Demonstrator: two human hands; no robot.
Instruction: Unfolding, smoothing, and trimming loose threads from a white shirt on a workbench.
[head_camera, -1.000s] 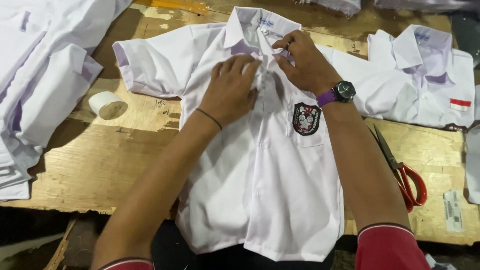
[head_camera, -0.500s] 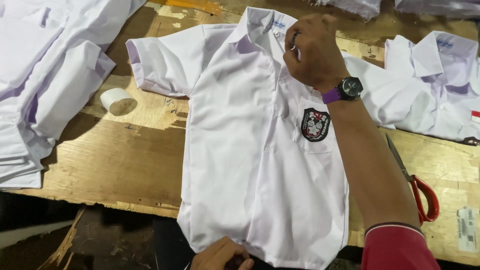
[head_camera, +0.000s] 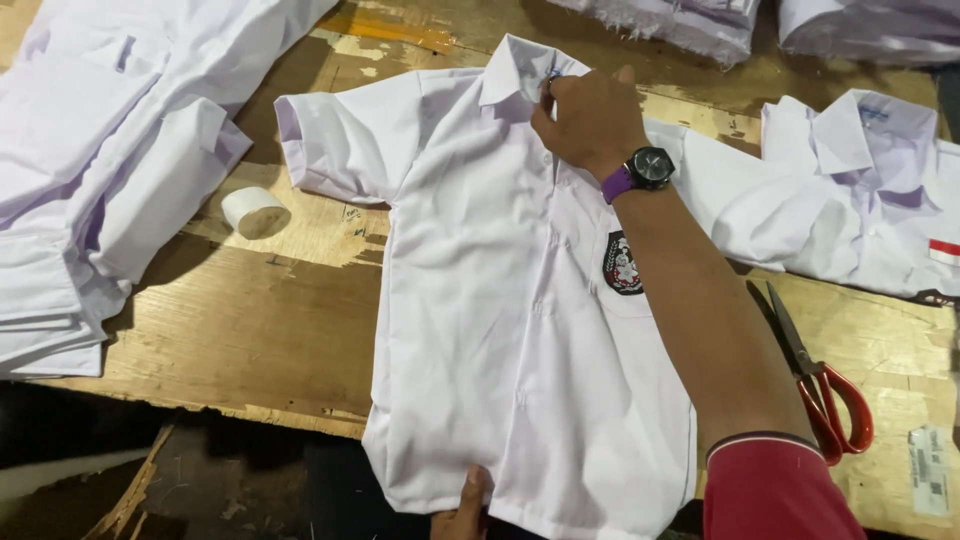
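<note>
- Right hand (head_camera: 590, 120) pinches collar of white short-sleeved school shirt (head_camera: 490, 330), flat on wooden table (head_camera: 250, 330).
- Left hand (head_camera: 462, 512) grips near hem.
- Risk: uneven pull could skew placket, causing creases.

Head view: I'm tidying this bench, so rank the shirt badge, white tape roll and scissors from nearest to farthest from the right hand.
From the right hand at the collar:
1. Shirt badge, just below the wrist.
2. White tape roll, far left.
3. Scissors, lower right.

the shirt (head_camera: 480, 330) is showing plain white with a black, red and white badge (head_camera: 622, 265); the scissors (head_camera: 820, 385) are showing red handles, the watch (head_camera: 640, 172) a purple strap, the bench (head_camera: 260, 320) tan wood.
</note>
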